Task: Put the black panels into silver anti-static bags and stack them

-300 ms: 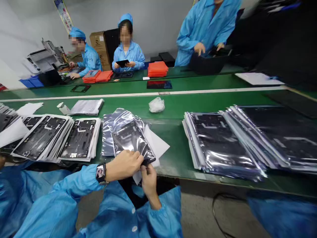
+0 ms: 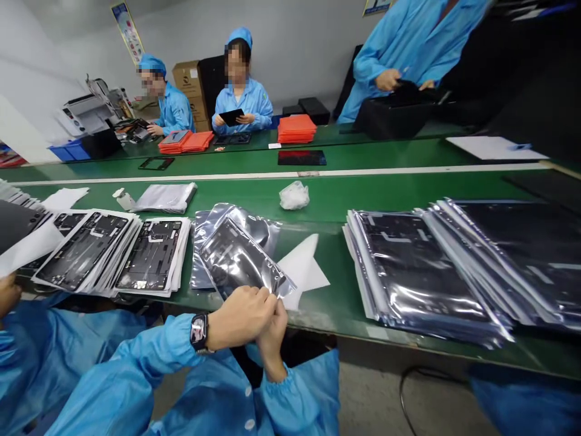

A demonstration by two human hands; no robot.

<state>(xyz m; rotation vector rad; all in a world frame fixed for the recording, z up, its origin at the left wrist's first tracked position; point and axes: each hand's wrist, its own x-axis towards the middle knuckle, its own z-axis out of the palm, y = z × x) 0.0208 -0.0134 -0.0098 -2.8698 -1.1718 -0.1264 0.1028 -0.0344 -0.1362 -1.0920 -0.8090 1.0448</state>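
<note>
A clear plastic bag [image 2: 242, 257] with a black tablet back housing inside lies slanted at the table's near edge. My left hand [image 2: 242, 318], a watch on its wrist, is closed on the bag's near end. Right beside it, my right hand [image 2: 272, 333] pinches the same end, thumb and fingers together. The two hands touch, and their fingertips are partly hidden. Under the bag lie more silvery plastic bags [image 2: 204, 272]. A folded white paper sheet [image 2: 308, 272] rests just right of the held bag.
Bagged housings [image 2: 413, 266] are stacked on the right. To the left stand bare housings on white sheets [image 2: 149, 254]. A crumpled plastic ball [image 2: 294, 195] and a pack of bags [image 2: 166, 198] sit farther back. Co-workers in blue work across the table; another person's hand [image 2: 9, 293] is at far left.
The bag's near end is drawn out past the housing, and my hands have come closer together on it. The view has shifted slightly. At far left, a co-worker's white sheet and dark panel have moved.
</note>
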